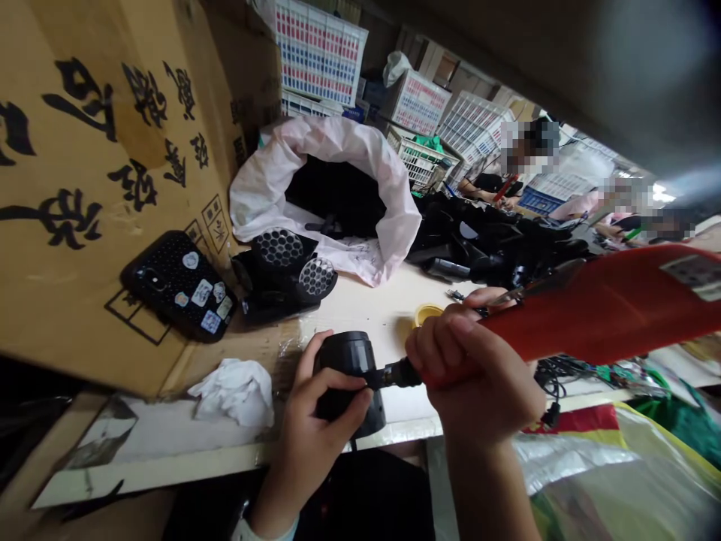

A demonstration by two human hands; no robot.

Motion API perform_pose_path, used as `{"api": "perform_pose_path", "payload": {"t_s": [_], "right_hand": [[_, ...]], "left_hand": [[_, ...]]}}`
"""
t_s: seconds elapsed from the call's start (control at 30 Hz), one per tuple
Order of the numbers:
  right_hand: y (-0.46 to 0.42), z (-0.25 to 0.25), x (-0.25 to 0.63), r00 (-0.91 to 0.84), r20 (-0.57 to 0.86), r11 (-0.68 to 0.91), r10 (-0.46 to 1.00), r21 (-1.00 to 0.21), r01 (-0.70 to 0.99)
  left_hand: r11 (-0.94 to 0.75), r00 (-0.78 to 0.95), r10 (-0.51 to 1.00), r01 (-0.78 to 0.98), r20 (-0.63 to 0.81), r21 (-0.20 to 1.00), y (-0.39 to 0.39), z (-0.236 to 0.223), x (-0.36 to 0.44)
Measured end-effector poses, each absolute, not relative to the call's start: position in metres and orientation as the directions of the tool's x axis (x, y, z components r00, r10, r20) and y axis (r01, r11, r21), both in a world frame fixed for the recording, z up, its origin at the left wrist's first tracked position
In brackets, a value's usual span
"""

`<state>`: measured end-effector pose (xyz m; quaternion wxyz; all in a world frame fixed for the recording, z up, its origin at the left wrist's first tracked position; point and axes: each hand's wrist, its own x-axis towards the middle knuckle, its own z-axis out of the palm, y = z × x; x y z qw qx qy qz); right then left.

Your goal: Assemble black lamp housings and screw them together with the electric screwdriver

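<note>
- Two hands are seen at work: the left hand (321, 443) is wrapped around a black cylindrical housing (346, 383), its thumb and fingers curled over the smooth plastic, and the right hand (478, 376) is clenched on a red-bodied tool (586, 315).
- The black collet (401, 372) at the end of that tool is pressed against the housing, so the step in hand is judged to be tool work on the housing's end. Steady alignment between the two is called for at this contact.
- The housing is held just above the surface (360, 315), and whether it touches cannot be told.
- A yellow-rimmed round lid (429, 314) is placed just beyond the tool, and a tangle of dark cables (555, 376) lies to the right.
- Two black parts with honeycomb grilles (279, 248) are set beside a sticker-covered black phone (177, 285), which leans against a cardboard box (95, 150) printed with bold black characters.
- A crumpled white tissue (233, 391) is left near the left hand.
- A soft, pale pink plastic bag (327, 188) is folded open around dark contents, and a heap of black parts (484, 240) is piled beyond it.
- White plastic crates (318, 52) are stacked farther back, where a co-worker (490, 184) is seated.
</note>
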<state>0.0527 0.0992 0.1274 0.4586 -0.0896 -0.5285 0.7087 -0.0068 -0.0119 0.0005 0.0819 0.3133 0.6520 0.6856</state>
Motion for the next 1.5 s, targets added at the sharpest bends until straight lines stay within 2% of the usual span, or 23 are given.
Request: {"api": "perform_pose_path", "payload": {"t_s": [0.13,0.4,0.63,0.8,1.0,1.33,1.5], "right_hand": [[0.101,0.129,0.057,-0.601,0.326,-0.042,0.730,-0.856,-0.515],[0.104,0.129,0.059,-0.597,0.297,-0.126,0.745,-0.817,-0.563],[0.105,0.127,0.057,-0.586,0.338,-0.105,0.736,-0.799,-0.592],[0.100,0.132,0.052,-0.525,0.315,-0.088,0.790,-0.790,-0.607],[0.096,0.135,0.049,-0.534,0.295,-0.100,0.792,-0.800,-0.591],[0.088,0.137,0.044,-0.510,0.330,-0.006,0.794,-0.836,-0.549],[0.075,0.140,0.042,-0.473,0.349,0.058,0.809,-0.848,-0.526]], "left_hand": [[-0.134,-0.791,0.516,0.306,0.330,0.943,-0.012,0.001,-0.007],[-0.126,-0.793,0.515,0.304,0.324,0.944,-0.014,0.002,-0.005],[-0.132,-0.790,0.512,0.316,0.337,0.940,-0.012,0.000,-0.007],[-0.115,-0.782,0.523,0.329,0.339,0.937,-0.012,0.000,-0.007],[-0.094,-0.780,0.534,0.329,0.327,0.940,-0.012,0.000,-0.007],[-0.089,-0.785,0.530,0.326,0.322,0.941,-0.014,0.002,-0.006],[-0.072,-0.778,0.510,0.387,0.367,0.919,-0.011,0.005,-0.006]]}}
